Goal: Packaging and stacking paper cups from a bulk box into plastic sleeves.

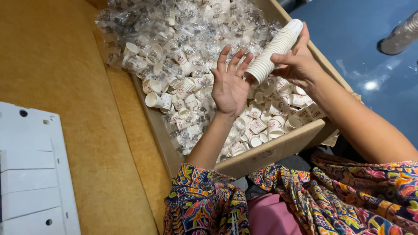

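Nested paper cups [274,50], a long white stack held slantwise in the upper centre of the frame, rest in my right hand [298,65], whose grip is pinched around the stack's middle and upper part; the stack's lower end touches the fingertips of my left hand [229,85], which is spread open, palm up, holding nothing. Both hands hover over a cardboard box [278,150] filling the centre of the frame and heaped with loose small paper cups [261,126] and crinkled clear plastic wrappers [174,26]. Judged by look, the stack is very light, thin-walled and easily crushed, and it may bend or slide apart where the cups nest; hold is best taken around the sides with a second support at the open end. A tan surface [65,87] occupies the left of the frame, a white plastic panel [30,174] the lower left, a blue floor [370,48] the upper right. The box's far end is cut off, its bottom buried; a grey object [402,37] at the right edge cannot be identified.
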